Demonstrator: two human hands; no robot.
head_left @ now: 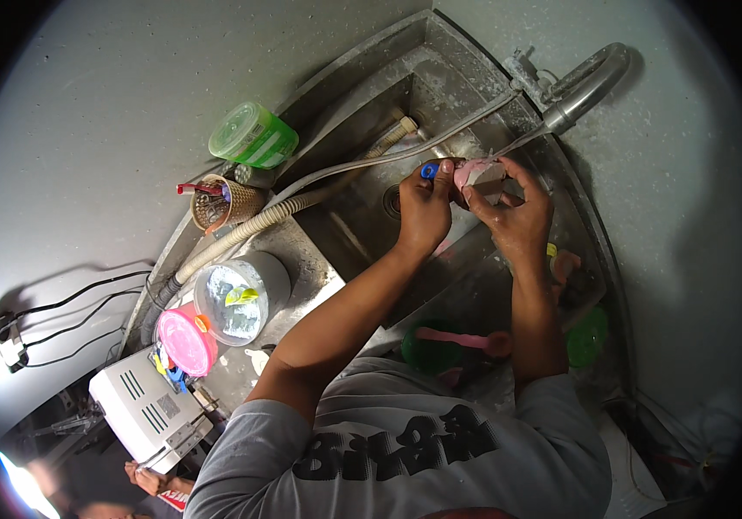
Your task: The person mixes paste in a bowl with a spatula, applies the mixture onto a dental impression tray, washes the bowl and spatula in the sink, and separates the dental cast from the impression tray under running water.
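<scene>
Over the sink [358, 221], both hands meet at a small pink-and-white block [482, 177], which looks like a dental mould with plaster. My left hand [425, 206] is closed at the block's left side, its thumb on top. A blue piece [429, 170] with a round mark pokes out beside that thumb; whether it belongs to the block I cannot tell. My right hand [520, 216] grips the block from the right between thumb and fingers. From the curved metal faucet [574, 108], a thin stream of water reaches the block's top.
A ribbed hose [254, 223] crosses the sink's left side. Beside it stand a green tub [254, 136], a woven cup [224, 204], a clear bucket [254, 290] and a pink-lidded tub [187, 339]. A pink scoop [466, 338] lies near my body. Another person's hand [153, 478] shows lower left.
</scene>
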